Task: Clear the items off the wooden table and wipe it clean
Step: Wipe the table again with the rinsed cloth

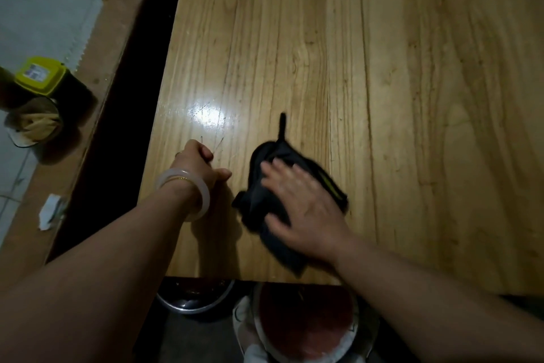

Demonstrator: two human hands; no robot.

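A pale wooden table (382, 68) fills most of the view. On its near edge lies a crumpled black cloth (265, 186) with a yellow-green strip. My right hand (303, 203) lies flat on the cloth with fingers spread, pressing it to the wood; the hand is blurred. To the left of the cloth my left hand (200, 165) rests on the table as a loose fist, with a white bangle on the wrist. Whether the fist holds anything is hidden.
On a ledge to the left stand a container with a yellow lid (41, 75) and a glass jar of pale sticks (35, 124). A white scrap (50, 211) lies further down. Below the table's near edge sit a metal bowl (194, 298) and a reddish bowl (306, 321).
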